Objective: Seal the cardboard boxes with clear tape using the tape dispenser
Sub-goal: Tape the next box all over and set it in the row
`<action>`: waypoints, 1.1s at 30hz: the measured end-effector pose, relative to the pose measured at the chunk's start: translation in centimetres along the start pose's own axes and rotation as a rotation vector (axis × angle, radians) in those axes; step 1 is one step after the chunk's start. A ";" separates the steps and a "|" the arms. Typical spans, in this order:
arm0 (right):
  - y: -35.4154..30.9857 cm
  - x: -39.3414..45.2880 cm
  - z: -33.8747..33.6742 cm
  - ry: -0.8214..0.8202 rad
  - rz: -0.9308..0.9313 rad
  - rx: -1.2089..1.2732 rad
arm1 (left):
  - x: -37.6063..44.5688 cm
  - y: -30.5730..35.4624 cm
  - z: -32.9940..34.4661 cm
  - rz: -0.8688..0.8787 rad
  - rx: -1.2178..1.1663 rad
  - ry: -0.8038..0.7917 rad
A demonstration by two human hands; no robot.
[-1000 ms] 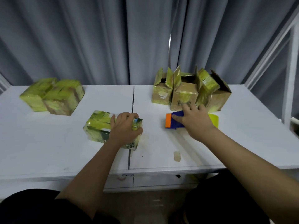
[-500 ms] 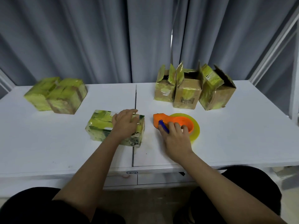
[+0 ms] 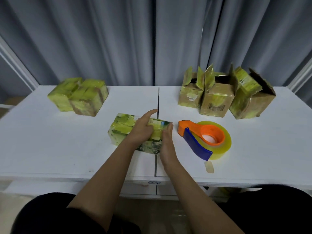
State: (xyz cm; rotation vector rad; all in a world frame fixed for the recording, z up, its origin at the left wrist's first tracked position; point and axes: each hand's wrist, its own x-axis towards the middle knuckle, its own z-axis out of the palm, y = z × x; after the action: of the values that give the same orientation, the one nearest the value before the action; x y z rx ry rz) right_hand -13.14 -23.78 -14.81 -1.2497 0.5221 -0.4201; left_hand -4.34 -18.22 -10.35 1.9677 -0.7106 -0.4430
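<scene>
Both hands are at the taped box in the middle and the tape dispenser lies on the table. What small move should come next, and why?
Probably slide the middle box left toward the two sealed boxes. It looks fully wrapped, the left hand lies on top, the right hand flat against its end, and the tape dispenser lies free. Three open boxes wait.

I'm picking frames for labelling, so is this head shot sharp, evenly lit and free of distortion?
Head view: mostly sharp on the tape dispenser and the wrapped box; soft, dim lighting with faint shadows; slight sheen on the sealed boxes; wide-angle bending at the table edges and side frames.
</scene>
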 end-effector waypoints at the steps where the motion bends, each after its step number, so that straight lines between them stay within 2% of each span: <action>1: 0.0 0.0 0.1 0.004 0.007 -0.050 | -0.1 0.1 -0.1 0.007 -0.015 -0.009; 4: -0.3 0.0 -0.3 0.012 0.024 -0.123 | -0.7 0.2 -0.5 0.062 -0.088 0.039; 5: -0.5 0.0 -0.6 0.006 0.054 -0.120 | -1.0 -0.1 -0.6 0.094 -0.048 0.125; 7: -1.2 -0.2 -1.2 -0.020 0.095 -0.186 | -1.5 -1.0 -1.1 0.113 0.209 0.382; 9: -1.6 -0.3 -1.6 -0.039 0.104 -0.255 | -2.1 -2.5 -2.3 -0.001 0.498 0.552; 11: -1.6 -0.1 -1.7 -0.036 0.123 -0.283 | -2.5 -3.8 -3.7 -0.261 0.499 0.495; 13: -1.5 -0.2 -1.6 -0.042 0.126 -0.322 | -2.7 -4.5 -4.5 -0.392 0.249 0.405; 15: -1.7 0.0 -1.8 -0.059 0.105 -0.367 | -2.4 -5.2 -4.7 -0.355 0.118 0.385; 18: -3.1 0.7 -3.2 -0.036 0.082 -0.461 | -1.9 -5.0 -5.2 -0.222 0.043 0.326; 20: -3.9 1.2 -4.4 -0.027 0.125 -0.469 | -1.1 -4.6 -5.1 -0.146 0.161 0.273; 23: -4.1 0.7 -5.1 -0.046 0.126 -0.436 | 0.0 -3.3 -4.0 -0.145 0.536 0.395; 24: -3.8 0.6 -5.2 -0.024 0.099 -0.448 | -0.1 -2.7 -3.4 -0.139 0.547 0.438; 26: -3.4 0.5 -5.2 0.066 0.013 -0.499 | -0.5 -1.8 -2.2 -0.116 0.418 0.458; 28: -2.7 0.7 -5.1 0.160 -0.038 -0.553 | -1.3 -1.7 -0.8 -0.093 0.212 0.371; 30: -2.6 0.6 -5.0 0.154 -0.043 -0.554 | -2.2 -1.8 0.4 -0.087 0.051 0.192; 32: -3.2 -0.1 -5.3 0.096 -0.095 -0.558 | -2.9 -2.3 1.0 -0.054 0.092 0.043; 33: -3.4 -0.2 -5.9 0.109 -0.178 -0.592 | -3.0 -2.7 1.1 -0.017 0.147 0.011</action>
State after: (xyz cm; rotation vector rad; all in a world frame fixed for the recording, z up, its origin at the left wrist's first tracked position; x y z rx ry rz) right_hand -16.87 -29.17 -12.84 -1.8599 0.6571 -0.5048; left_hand -6.51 -16.03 -13.19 2.1135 -0.7375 -0.3993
